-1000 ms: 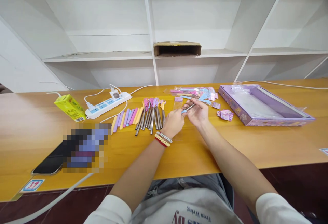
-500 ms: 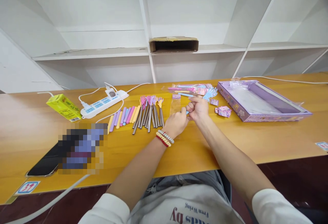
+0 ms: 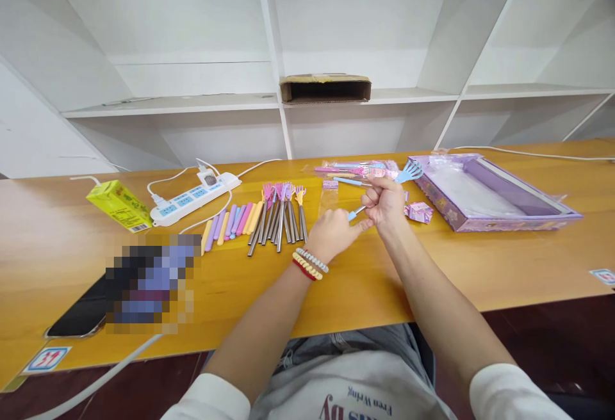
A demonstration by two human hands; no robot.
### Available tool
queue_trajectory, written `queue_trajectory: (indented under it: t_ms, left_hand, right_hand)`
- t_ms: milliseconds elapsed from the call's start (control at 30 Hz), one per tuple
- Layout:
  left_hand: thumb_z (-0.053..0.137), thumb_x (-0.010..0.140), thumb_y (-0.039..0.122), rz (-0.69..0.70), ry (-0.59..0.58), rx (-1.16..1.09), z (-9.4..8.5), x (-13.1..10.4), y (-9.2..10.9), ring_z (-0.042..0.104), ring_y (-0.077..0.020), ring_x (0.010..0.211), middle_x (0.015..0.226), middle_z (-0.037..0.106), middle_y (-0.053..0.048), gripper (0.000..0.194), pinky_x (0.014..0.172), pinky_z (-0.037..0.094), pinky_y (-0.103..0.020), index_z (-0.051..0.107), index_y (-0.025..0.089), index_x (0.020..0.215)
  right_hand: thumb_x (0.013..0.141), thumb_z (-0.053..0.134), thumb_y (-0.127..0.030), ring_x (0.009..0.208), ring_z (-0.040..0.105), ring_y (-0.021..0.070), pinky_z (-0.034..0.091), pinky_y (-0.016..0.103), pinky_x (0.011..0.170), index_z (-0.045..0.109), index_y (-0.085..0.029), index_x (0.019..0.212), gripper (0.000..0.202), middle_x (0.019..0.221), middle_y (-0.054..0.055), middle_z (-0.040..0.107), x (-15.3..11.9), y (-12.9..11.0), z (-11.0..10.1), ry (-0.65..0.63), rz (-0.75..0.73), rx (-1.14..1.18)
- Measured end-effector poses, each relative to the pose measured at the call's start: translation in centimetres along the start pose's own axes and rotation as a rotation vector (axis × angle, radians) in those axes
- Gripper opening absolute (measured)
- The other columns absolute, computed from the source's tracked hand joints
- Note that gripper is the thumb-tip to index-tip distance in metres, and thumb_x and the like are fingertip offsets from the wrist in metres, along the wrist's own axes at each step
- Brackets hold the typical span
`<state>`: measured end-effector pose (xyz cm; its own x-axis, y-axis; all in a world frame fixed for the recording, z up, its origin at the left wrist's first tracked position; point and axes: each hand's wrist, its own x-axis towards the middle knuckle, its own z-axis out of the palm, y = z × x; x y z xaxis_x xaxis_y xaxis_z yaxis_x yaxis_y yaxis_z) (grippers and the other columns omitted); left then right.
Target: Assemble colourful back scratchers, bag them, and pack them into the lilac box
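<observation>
A small blue back scratcher [image 3: 407, 173] is gripped in the right hand [image 3: 385, 202], which is clenched around its shaft just above the tabletop [image 3: 432, 266]. The claw-shaped blue head sticks out up and to the right of the fist, and the shaft's lower end pokes out to the left. That lower end is pinched by the fingertips of the left hand [image 3: 333, 234], which is closed loosely on it; beaded bracelets [image 3: 310, 262] are worn on the left wrist. The two hands are held close together, nearly touching, near the middle of the tabletop.

Just beyond the hands, an empty clear plastic sleeve [image 3: 329, 197] lies flat, and behind it a pile of packaged scratchers [image 3: 353, 169] in pink and blue is seen. Just right of the right hand, a small crumpled purple wrapper [image 3: 419, 211] rests. Further right, an open purple box [image 3: 494, 193] lined with clear film is set at an angle.

To the left of the hands, a bundle of metal scratchers [image 3: 281, 212] with pink, purple and orange claw heads is laid out, and beside it a row of pastel handle sleeves [image 3: 233, 221]. Further left, a white power strip [image 3: 195, 196] and a yellow-green drink carton [image 3: 119, 205] are placed, and a dark phone [image 3: 77, 319] lies near the front edge. On the white shelf behind, a cardboard box [image 3: 325, 88] is seen.
</observation>
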<state>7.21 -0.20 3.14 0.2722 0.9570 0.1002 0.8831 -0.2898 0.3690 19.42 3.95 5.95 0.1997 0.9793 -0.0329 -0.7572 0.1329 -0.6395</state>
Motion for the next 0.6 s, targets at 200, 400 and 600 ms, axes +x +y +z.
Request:
queue_trajectory:
  t_ms: [200,400,600]
  left_hand:
    - [0.042,0.069,0.072,0.123,-0.379,-0.235,-1.8,-0.4,-3.5,0.035,-0.0093,0.045,0.048,0.041,0.002,0.058,0.046,0.024,-0.025,0.044,0.017,0.052]
    - [0.033,0.083,0.047,-0.023,-0.141,-0.323,-2.9,0.5,-5.6,0.051,-0.0136,0.059,0.066,0.057,0.000,0.035,0.055,0.035,-0.025,0.052,0.018,0.076]
    - [0.048,0.075,0.038,-0.378,0.207,-0.125,-4.6,1.7,-10.1,0.059,-0.0198,0.072,0.069,0.063,-0.005,0.025,0.066,0.042,-0.029,0.062,0.017,0.075]
  right_hand:
    - [0.063,0.049,-0.006,0.031,0.009,0.0038,0.012,0.018,0.029,0.010,-0.019,0.058,0.042,0.040,-0.010,0.009,2.8,-4.0,-3.9,-0.037,-0.055,0.153]
    - [0.070,0.047,-0.021,0.032,0.013,0.0056,0.016,0.019,0.030,0.014,-0.019,0.056,0.036,0.040,-0.009,0.012,4.9,-4.5,-7.4,-0.018,-0.042,0.242]
    - [0.071,0.053,-0.027,0.033,0.016,0.0051,0.017,0.019,0.031,0.025,-0.019,0.055,0.033,0.040,-0.009,0.018,4.3,-0.8,-6.2,-0.118,0.190,0.130]
